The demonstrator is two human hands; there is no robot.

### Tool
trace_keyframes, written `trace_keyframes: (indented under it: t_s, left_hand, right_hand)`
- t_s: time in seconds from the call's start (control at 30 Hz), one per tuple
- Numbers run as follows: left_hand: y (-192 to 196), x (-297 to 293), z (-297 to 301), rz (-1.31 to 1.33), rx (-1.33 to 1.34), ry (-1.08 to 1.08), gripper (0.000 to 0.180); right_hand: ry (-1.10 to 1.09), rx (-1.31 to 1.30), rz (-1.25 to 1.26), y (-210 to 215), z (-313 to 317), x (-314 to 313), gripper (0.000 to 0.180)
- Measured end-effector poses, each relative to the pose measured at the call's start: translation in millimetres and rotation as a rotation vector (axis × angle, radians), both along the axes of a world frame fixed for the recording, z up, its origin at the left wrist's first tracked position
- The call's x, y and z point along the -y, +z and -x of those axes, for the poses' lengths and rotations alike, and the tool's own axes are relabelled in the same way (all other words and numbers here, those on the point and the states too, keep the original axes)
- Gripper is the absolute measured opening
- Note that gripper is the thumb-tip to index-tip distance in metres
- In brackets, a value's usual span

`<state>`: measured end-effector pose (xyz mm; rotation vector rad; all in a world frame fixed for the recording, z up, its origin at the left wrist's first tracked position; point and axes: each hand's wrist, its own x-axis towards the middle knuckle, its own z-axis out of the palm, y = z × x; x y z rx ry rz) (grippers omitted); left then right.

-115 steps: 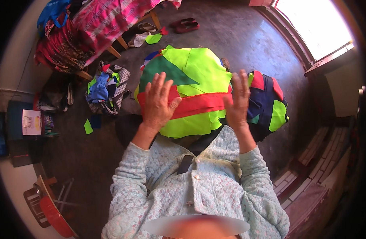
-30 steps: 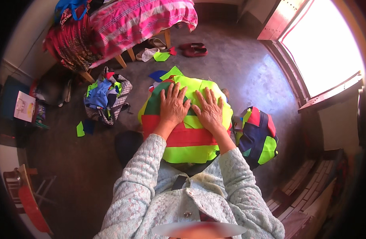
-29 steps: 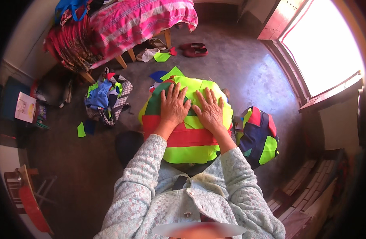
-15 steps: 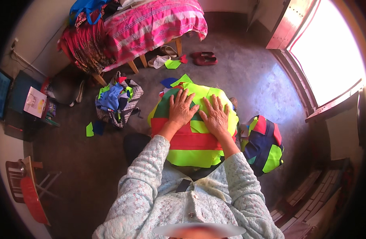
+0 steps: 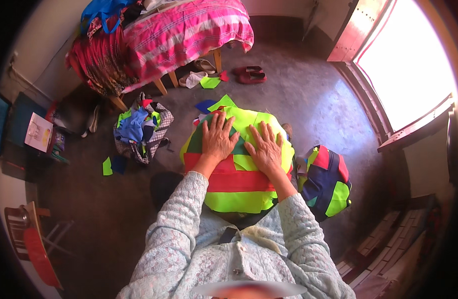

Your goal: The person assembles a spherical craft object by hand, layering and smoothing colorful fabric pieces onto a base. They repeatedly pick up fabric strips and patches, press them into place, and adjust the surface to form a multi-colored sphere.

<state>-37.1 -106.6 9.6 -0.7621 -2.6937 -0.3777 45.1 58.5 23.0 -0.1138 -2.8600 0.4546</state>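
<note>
Left grip (image 5: 220,140) and right grip (image 5: 266,150) lie flat, spread wide, palms down on the cloth pile (image 5: 239,178) directly beneath them. Checked bag (image 5: 163,117) left of grips; navy bundle (image 5: 318,182) near, to the right.

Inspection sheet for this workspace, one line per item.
Surface: grey floor, bright patch at right
Work items: yellow-green, green and red fabric pile
Clutter: checked bag of scraps, left; navy, red and yellow-green bundle, right; red shoes beyond the pile
Hands: left hand and right hand spread flat on the pile
Cables: pale cord or pipe on left wall, unclear which
Surroundings: pink plaid cover upper left, bright opening upper right
</note>
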Motion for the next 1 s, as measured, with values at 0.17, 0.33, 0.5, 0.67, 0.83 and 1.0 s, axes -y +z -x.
trace_keyframes:
  t_s: [0.17, 0.33, 0.5, 0.67, 0.83, 1.0]
  left_hand:
    - [1.3, 0.5, 0.4, -0.018, -0.007, 0.004, 0.054]
    - [1.9, -0.7, 0.4, -0.045, 0.004, -0.002, 0.054]
    - [1.1, 1.8, -2.3, -0.082, 0.006, 0.005, 0.053]
    - [2.0, -2.7, -1.5, -0.056, -0.005, 0.01, 0.053]
    - [-2.0, 0.7, 0.9, -0.087, -0.052, 0.001, 0.052]
    - [-6.4, -0.3, 3.9, -0.104, -0.041, -0.023, 0.054]
  right_hand:
    - [-0.005, 0.027, -0.007, 0.3, 0.0, 1.1, 0.058]
    - [0.031, 0.134, 0.078, 10.5, 0.3, -6.0, 0.062]
    - [0.114, -0.064, 0.092, 56.1, -4.5, 6.3, 0.063]
    - [0.074, 0.048, -0.053, 14.6, -11.8, 19.5, 0.06]
    - [0.068, -0.006, -0.044, 3.0, -8.8, 17.7, 0.056]
    - [0.058, -0.01, -0.01, 5.5, -9.6, 16.2, 0.056]
